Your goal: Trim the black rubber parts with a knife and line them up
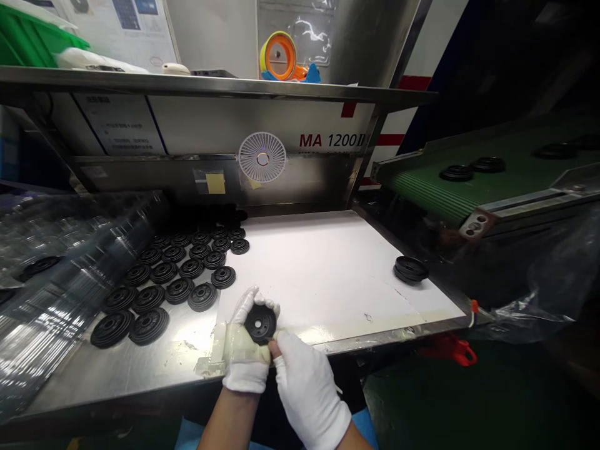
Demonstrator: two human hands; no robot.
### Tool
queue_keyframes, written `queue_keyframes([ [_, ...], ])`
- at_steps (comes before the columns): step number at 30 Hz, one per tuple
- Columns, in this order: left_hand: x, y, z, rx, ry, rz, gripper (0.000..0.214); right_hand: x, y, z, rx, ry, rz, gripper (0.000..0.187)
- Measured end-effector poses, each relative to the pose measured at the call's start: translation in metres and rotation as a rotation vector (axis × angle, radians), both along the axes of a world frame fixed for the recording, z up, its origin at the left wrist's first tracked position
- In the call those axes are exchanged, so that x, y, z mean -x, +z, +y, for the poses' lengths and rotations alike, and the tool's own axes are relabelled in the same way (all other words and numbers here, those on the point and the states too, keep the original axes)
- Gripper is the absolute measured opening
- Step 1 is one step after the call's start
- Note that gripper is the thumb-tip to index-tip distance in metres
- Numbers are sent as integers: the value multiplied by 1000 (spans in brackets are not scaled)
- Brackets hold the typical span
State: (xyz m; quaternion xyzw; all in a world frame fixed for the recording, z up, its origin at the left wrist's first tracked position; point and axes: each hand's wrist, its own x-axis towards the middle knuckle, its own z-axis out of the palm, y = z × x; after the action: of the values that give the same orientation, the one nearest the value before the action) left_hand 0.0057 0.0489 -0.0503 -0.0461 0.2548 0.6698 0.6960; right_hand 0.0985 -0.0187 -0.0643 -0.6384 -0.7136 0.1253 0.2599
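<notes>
Head view. From my remote station, the left gloved hand (246,347) cups a black ribbed disc (260,324), its face up and tilted toward me, with the fingers curled closely around the rim. The disc is round, showing no long axis. The right gloved hand (307,387) lies just below and nearer me; its fingertips (281,340) touch the lower rim, but I cannot tell whether they grip. Rows of matching discs (164,281) lie just left on a steel table (117,375). To the right are a white sheet (337,269), a small stack of discs (410,270) near its far edge, and a green conveyor belt (435,187) beyond.
</notes>
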Motion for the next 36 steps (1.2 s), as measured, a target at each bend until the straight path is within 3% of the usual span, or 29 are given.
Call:
queue_keyframes([
  [4,1,7,-5,-13,-3,53,19,2,-2,-2,0,16,-1,27],
  [10,8,13,-15,-134,-245,108,37,-10,6,1,-47,-6,25,23],
  [17,-5,23,-23,-149,-91,157,16,-12,17,-15,-82,-22,24,20],
  [21,-13,36,-39,-199,28,226,20,-8,24,-31,-121,3,45,20],
  [23,-16,44,-51,-231,7,260,26,-11,29,-38,-154,11,55,19],
  [28,-22,57,-74,-339,-199,244,35,-30,42,-57,-230,-52,69,20],
  [33,-33,64,-82,-301,-84,176,20,-29,47,-75,-271,-88,67,20],
  [36,-32,69,-86,-296,-34,226,25,-22,49,-81,-285,-87,72,20],
])
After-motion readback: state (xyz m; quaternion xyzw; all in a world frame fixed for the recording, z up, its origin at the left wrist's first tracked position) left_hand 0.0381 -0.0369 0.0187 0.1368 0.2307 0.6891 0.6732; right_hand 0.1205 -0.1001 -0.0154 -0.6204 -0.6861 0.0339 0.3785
